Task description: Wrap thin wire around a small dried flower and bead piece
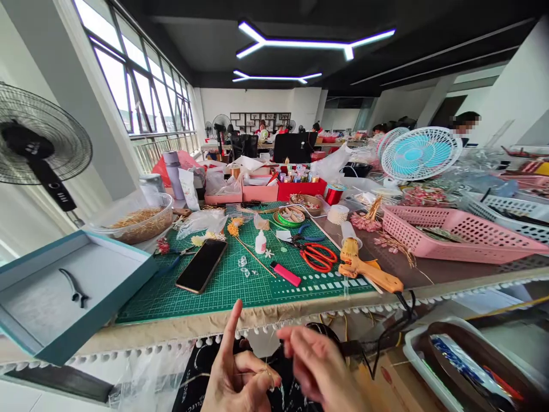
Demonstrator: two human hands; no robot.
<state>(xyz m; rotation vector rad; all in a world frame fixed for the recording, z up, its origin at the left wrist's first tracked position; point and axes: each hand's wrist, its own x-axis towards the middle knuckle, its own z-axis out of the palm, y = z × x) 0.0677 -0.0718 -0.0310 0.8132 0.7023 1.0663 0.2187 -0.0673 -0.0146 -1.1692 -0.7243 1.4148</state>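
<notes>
Low in the head view, in front of the table edge, my left hand [242, 372] has its index finger raised. Its thumb and other fingers pinch a thin gold-coloured strand [201, 376], wire or thread. Close by on the right, my right hand [315, 363] is smeared by motion, with fingertips drawn together near the strand; what they hold is too fine to make out. Beyond the hands, a green cutting mat [240, 294] carries a phone [201, 266], a pink lighter [286, 273], a small white bottle [260, 242] and red-handled scissors [318, 257].
An orange glue gun [369, 269] lies at the mat's right, its cable hanging over the edge. A pink basket [454, 252] stands further right. At left are a blue box [115, 280] with a dark tool in it and a plastic tub [141, 220]. People sit at far tables.
</notes>
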